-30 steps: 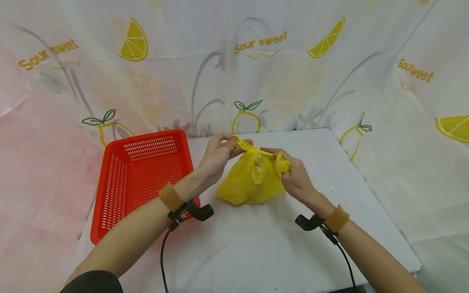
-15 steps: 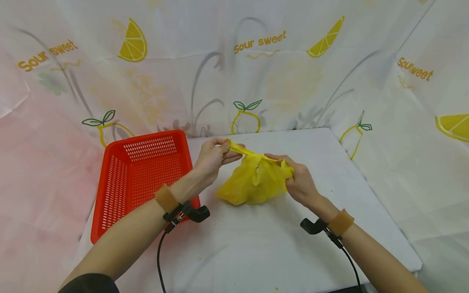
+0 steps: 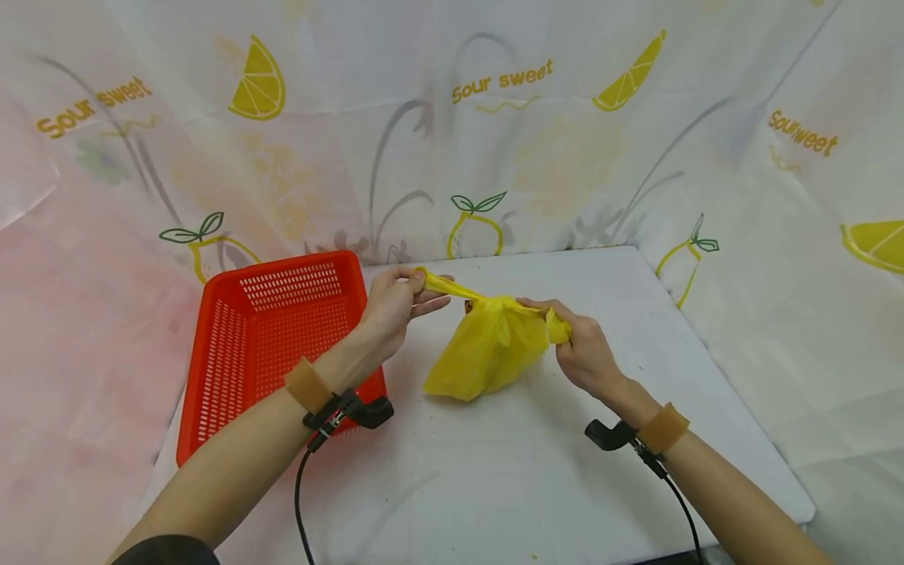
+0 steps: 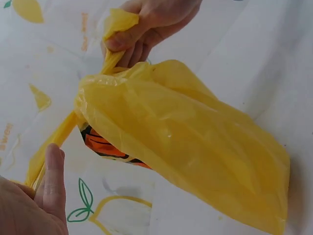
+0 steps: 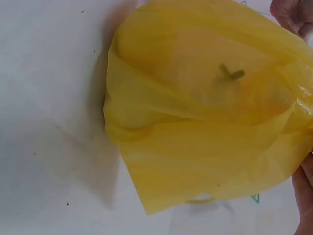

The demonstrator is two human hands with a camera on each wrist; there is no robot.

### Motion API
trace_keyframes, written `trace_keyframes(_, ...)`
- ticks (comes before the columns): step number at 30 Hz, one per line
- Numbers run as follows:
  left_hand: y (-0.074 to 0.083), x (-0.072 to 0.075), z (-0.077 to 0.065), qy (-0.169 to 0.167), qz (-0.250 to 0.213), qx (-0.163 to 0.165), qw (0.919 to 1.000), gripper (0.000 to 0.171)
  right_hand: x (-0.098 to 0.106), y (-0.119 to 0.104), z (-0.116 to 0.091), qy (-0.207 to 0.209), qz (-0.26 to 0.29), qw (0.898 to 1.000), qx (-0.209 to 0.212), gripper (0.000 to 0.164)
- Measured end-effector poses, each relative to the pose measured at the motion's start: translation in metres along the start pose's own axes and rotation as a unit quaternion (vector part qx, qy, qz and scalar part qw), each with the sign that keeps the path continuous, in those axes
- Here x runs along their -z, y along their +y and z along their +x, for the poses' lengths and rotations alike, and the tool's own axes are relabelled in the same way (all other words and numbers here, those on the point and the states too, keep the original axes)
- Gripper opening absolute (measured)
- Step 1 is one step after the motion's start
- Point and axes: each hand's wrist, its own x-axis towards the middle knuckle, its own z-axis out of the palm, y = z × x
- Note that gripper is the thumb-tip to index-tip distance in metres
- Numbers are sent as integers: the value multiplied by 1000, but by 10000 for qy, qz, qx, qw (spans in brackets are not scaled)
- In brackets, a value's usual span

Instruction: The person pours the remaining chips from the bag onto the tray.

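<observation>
A yellow plastic bag [image 3: 487, 353] sits on the table with its mouth drawn together. My left hand [image 3: 391, 310] pinches one handle and stretches it out to the left, with its other fingers extended. On the other side, my right hand [image 3: 592, 357] grips the second handle, whose loose end bunches over the thumb. In the left wrist view, something orange and black [image 4: 101, 147] shows in a gap below the bag's gathered top. A dark green mark [image 5: 231, 73] shows through the plastic in the right wrist view; what else the bag contains is hidden.
A red perforated plastic basket [image 3: 187, 392] stands at the left, partly behind my left forearm. The white table [image 3: 480, 486] ends at a back wall of lemon-print cloth [image 3: 551, 173]. Cables hang from both wrist cameras.
My left hand has moved left, drawing its handle longer. My right hand has shifted slightly right and down. The bag's top is pulled tighter and its body has turned a little.
</observation>
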Motion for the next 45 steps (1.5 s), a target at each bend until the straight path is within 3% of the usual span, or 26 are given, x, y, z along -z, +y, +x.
trace_keyframes(7,0,1,1,-441,49,-151,9989,29,-1,-2,4,27,500,9981,-362,43)
trace_keyframes(11,-2,-1,1,-752,-28,-289,9967,34,-3,-6,6,254,743,9959,-455,33)
trace_keyframes(17,-9,-5,0,-1307,-280,-185,9908,39,3,-30,12,551,1129,9893,-743,27)
trace_keyframes(20,-14,-7,0,-1583,-80,-196,9872,39,8,-41,14,467,1363,9834,-1098,27)
trace_keyframes(25,-23,-12,0,-1900,600,-478,9788,33,9,-36,17,370,2112,9633,-1616,27)
trace_keyframes(29,-25,-14,-1,-2106,496,-562,9747,29,5,-21,16,313,2949,9374,-1824,34)
trace_keyframes(34,-23,-12,-3,-2237,413,-339,9732,25,4,-14,15,14,4506,8692,-2035,42)
trace_keyframes(36,-22,-10,-3,-2198,493,-280,9739,25,4,-13,15,-72,4895,8473,-2061,42)
trace_keyframes(38,-21,-9,-2,-2150,507,-259,9750,26,5,-13,15,-158,5009,8408,-2047,40)
trace_keyframes(40,-20,-8,-1,-2146,403,-247,9756,26,5,-12,15,-229,4979,8431,-2019,38)
trace_keyframes(45,-17,-5,-1,-2130,178,-212,9767,24,8,-14,15,-491,4651,8611,-1994,36)
